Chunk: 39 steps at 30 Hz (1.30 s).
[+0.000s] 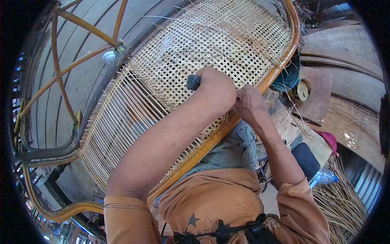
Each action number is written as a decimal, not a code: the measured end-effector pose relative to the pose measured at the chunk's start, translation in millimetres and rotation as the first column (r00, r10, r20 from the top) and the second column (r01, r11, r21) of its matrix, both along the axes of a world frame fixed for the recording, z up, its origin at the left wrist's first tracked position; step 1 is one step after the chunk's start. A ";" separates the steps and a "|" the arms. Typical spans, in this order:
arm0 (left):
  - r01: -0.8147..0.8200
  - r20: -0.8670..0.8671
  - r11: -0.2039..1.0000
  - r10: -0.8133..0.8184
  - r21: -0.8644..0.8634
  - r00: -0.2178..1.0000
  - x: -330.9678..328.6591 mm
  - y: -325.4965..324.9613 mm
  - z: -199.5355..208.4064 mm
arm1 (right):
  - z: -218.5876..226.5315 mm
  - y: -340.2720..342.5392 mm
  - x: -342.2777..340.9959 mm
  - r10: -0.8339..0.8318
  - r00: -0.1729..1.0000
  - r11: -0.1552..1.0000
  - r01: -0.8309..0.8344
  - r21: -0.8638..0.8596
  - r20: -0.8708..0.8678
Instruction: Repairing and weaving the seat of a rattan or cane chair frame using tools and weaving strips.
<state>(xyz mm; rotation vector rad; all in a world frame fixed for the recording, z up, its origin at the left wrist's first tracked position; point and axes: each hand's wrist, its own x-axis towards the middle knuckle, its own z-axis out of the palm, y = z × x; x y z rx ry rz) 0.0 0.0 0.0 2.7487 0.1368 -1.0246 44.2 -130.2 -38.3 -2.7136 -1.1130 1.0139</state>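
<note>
A woven cane panel [185, 44] is stretched in a curved rattan frame [280, 67] that slants across my lap. My left hand [217, 81] is closed over the panel near the frame's right side. From its fist sticks out the end of a dark handle [193, 82]; the rest of that tool is hidden by the hand. Close beside it, my right hand [250, 104] rests at the frame's edge with its fingers bent together. What those fingers pinch is hidden. Toward the lower left, parallel cane strands [118, 116] run without the close cross-weave.
Crossed rattan poles [59, 73] stand at the left. Beyond the frame at right are a dark green bucket [289, 77], a round tin [301, 90], wooden boards [341, 44], a plastic bottle [325, 177] and a bundle of cane strips [339, 199]. Loose strands trail over the panel.
</note>
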 end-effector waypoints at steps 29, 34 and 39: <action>-0.236 0.129 0.970 0.242 -0.058 0.962 -49.7 59.8 24.6 | 3.1 15.9 -23.4 -0.196 0.895 0.801 0.382 0.460 -0.401; -0.156 0.055 0.985 0.160 -0.068 0.986 -39.5 36.4 -2.4 | 10.3 8.3 -20.6 -0.214 0.960 0.950 0.248 0.192 -0.183; -0.049 0.060 0.997 0.052 -0.056 0.997 -26.8 26.2 -3.4 | 7.7 8.1 -21.1 -0.079 0.997 0.956 0.071 0.285 0.017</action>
